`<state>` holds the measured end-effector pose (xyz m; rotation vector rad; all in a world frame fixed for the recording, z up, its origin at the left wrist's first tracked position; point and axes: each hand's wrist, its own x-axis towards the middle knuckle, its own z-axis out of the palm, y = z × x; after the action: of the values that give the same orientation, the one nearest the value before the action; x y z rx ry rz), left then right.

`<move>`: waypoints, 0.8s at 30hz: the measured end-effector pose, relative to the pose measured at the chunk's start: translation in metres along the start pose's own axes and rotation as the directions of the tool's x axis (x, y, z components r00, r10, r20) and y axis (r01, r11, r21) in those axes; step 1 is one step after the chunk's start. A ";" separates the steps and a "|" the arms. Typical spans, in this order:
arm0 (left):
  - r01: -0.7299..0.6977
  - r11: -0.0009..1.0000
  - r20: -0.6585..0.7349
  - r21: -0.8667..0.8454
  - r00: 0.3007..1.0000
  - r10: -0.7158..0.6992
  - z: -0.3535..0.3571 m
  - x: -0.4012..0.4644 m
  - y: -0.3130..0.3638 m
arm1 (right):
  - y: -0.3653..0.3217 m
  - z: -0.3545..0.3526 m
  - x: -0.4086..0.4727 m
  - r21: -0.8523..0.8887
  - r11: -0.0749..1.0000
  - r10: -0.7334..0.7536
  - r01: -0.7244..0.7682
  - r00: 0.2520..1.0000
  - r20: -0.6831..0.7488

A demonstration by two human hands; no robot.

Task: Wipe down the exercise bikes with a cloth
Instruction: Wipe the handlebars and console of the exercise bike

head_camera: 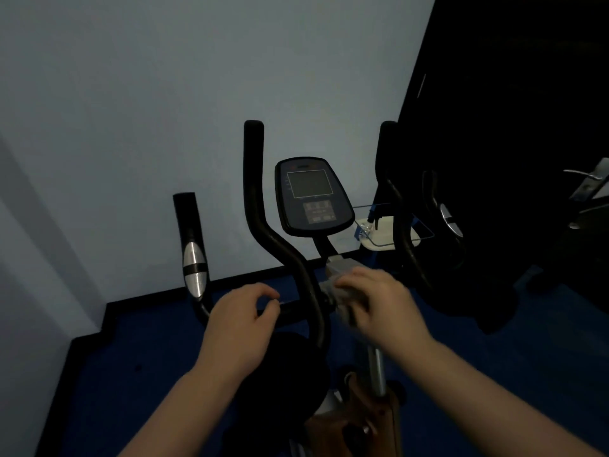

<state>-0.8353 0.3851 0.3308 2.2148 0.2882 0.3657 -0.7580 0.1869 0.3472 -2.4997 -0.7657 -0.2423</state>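
The right hand is gripping a grey cloth, pressing it on the exercise bike's handlebar stem. The left hand is hovering loosely curled, grasping nothing. With the bike unbraced, rubbing risks rocking it, or the cloth snagging.

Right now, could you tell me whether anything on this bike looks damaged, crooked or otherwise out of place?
Nothing stands out. The console sits straight between the handlebars, and the right hand holds the cloth at the stem. The room is dim, so fine damage would not show.
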 end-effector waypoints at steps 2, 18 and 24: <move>0.035 0.999 0.000 0.034 0.999 -0.035 0.001 0.001 0.000 | 0.000 -0.001 0.007 -0.016 1.000 0.023 -0.024 0.999 -0.035; -0.202 0.973 -0.282 -0.111 0.945 0.164 -0.016 -0.004 -0.015 | -0.038 -0.003 0.029 -0.012 0.919 -0.385 0.394 0.903 0.193; -0.310 0.951 -0.199 0.016 0.931 0.307 -0.067 0.029 -0.060 | -0.064 0.007 0.032 0.018 0.902 -0.408 0.431 0.840 0.356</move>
<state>-0.8375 0.4796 0.3280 2.2124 0.0393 0.7619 -0.7677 0.2510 0.3774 -2.4330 -1.4821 0.0408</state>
